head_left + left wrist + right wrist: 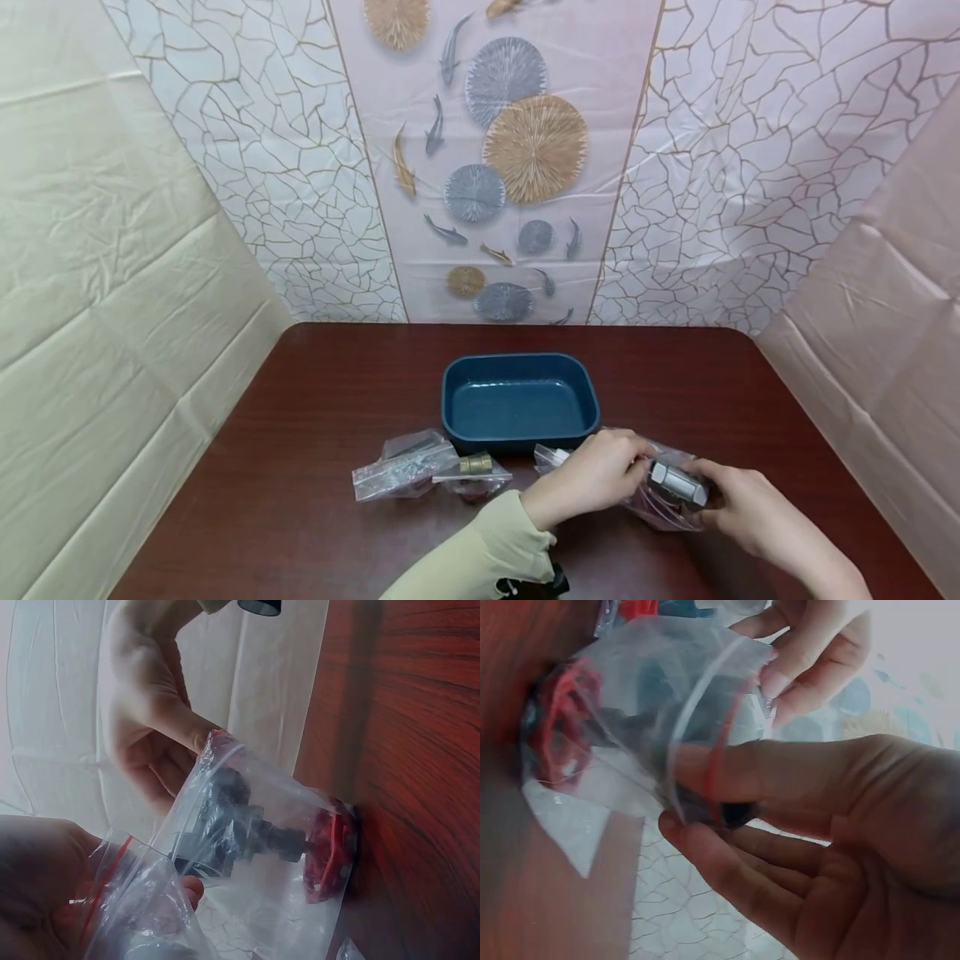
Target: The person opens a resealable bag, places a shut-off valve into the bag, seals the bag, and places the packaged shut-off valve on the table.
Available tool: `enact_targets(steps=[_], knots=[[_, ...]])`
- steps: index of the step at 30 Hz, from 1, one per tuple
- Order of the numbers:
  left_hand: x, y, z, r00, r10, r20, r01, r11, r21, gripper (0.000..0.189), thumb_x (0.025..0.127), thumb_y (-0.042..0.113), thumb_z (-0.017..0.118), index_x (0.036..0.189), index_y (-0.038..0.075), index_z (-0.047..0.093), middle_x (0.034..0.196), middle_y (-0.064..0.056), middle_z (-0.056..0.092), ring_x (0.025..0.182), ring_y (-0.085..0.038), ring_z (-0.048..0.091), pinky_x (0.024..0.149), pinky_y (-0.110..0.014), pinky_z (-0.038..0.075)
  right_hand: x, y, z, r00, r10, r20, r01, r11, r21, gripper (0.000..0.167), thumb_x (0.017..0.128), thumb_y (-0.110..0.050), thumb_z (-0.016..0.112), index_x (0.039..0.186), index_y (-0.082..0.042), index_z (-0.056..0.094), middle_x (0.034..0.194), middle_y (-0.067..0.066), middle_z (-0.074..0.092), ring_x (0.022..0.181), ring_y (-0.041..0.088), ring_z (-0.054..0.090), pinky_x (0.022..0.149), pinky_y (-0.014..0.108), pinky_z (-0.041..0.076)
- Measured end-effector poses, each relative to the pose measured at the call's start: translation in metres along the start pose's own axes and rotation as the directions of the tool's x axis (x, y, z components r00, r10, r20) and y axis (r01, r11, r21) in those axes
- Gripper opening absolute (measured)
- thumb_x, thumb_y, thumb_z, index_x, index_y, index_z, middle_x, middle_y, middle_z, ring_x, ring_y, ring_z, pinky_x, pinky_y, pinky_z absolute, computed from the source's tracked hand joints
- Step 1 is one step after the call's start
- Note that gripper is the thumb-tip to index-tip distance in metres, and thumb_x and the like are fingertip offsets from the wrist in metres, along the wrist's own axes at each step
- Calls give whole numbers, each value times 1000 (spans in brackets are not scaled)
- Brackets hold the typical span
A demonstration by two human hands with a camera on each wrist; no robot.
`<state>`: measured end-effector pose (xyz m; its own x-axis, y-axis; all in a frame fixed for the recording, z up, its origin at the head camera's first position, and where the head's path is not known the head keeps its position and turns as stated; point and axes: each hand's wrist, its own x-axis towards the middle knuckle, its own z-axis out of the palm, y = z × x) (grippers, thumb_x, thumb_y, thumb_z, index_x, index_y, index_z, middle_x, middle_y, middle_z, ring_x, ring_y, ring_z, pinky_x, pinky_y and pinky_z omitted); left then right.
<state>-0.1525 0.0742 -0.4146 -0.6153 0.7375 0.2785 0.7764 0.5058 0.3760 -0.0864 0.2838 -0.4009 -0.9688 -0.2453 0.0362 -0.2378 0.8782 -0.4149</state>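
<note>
A clear zip bag (663,512) stands at the right of the table, its mouth facing up. Inside is a valve with a grey metal body (678,486) and a red handwheel (330,855), the wheel lowest against the table. My left hand (592,479) pinches the bag's left edge by the red zip line. On the other side, my right hand (750,504) grips the mouth, thumb and fingers around the upper end of the valve through the film. A second zip bag (150,915) overlaps the left hand in the left wrist view.
A blue rectangular dish (520,437) sits at the middle of the dark red table (322,400). In front and left of it lie a clear bag (405,467) and another bag with a brass fitting (475,463). One more bag (551,456) lies partly behind the left hand.
</note>
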Motion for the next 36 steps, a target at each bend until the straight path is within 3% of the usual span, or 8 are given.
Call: enact_targets(steps=[3, 7, 11, 17, 24, 36], knots=[[0, 0, -1, 1000, -3, 10, 3, 1000, -15, 23, 99, 11, 60, 118, 14, 74, 109, 6, 71, 75, 5, 52, 64, -7, 39, 0, -3, -2, 999, -27, -23, 26, 998, -54, 40, 70, 4, 77, 108, -5, 72, 84, -3, 68, 72, 10, 56, 60, 31, 47], [-1, 1, -2, 999, -5, 42, 7, 999, -49, 25, 101, 12, 59, 122, 14, 73, 109, 7, 70, 69, 5, 49, 60, -7, 38, -4, -9, -1, 997, -43, -62, 37, 995, -98, 34, 71, 7, 72, 95, -16, 72, 75, -8, 61, 67, 9, 50, 57, 32, 43], [-2, 1, -3, 999, 7, 35, -5, 998, -59, 26, 100, 11, 59, 122, 12, 73, 108, 6, 70, 74, 6, 53, 64, -7, 39, -9, -15, -3, 997, -41, -72, 34, 994, -104, 35, 69, 7, 72, 87, -22, 68, 72, -12, 57, 64, 8, 48, 57, 32, 42], [-2, 1, -4, 1000, 22, 10, -22, 998, -55, 25, 98, 9, 59, 117, 15, 75, 104, 8, 70, 76, 6, 51, 67, -6, 39, -15, -20, -8, 994, -41, -97, 29, 992, -126, 40, 65, 8, 74, 94, -20, 72, 76, -11, 63, 67, 9, 54, 59, 35, 45], [-3, 3, -8, 1000, 23, 7, -23, 998, -62, 24, 98, 10, 60, 116, 16, 75, 103, 9, 70, 76, 7, 52, 67, -5, 39, -21, -23, -16, 992, -25, -127, 8, 991, -136, 45, 64, 12, 66, 103, -8, 74, 80, -4, 66, 70, 14, 55, 59, 38, 46], [-4, 7, -12, 999, 42, 2, -42, 998, -52, 24, 97, 10, 60, 113, 17, 75, 100, 11, 69, 75, 9, 52, 68, -5, 39, -28, -30, -24, 983, -69, -170, 41, 986, -160, 45, 66, 15, 64, 101, -10, 77, 88, -2, 70, 73, 10, 58, 63, 36, 49]])
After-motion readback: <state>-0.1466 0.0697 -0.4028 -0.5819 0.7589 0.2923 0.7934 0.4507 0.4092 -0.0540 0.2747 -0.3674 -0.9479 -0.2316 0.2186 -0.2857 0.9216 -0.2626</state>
